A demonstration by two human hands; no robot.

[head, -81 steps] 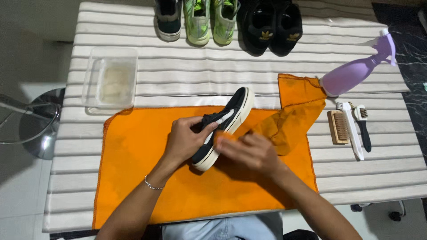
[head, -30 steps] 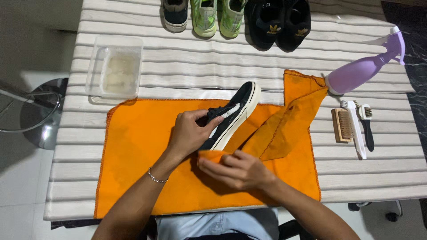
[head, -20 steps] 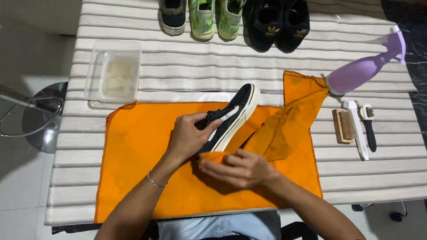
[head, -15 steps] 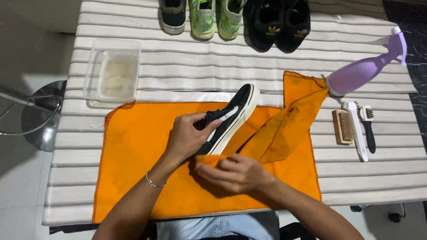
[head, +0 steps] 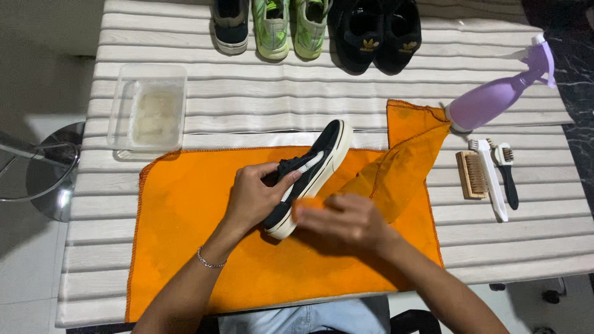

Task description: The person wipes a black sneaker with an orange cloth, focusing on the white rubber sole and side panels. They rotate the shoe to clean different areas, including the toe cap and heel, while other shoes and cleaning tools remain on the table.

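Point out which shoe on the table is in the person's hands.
The black shoe with the white sole on the orange cloth; the other shoes stand untouched along the far edge.

A home shoe-cleaning corner, it seems: a slatted white table carries an orange cloth, brushes at three o'clock, a purple spray bottle and waiting sneakers at twelve.

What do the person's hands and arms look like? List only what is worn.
Both forearms are bare, with no sleeves or gloves in view. The left hand has a thin silver chain bracelet at the wrist. The right hand shows no ring, watch or bracelet; it is slightly blurred.
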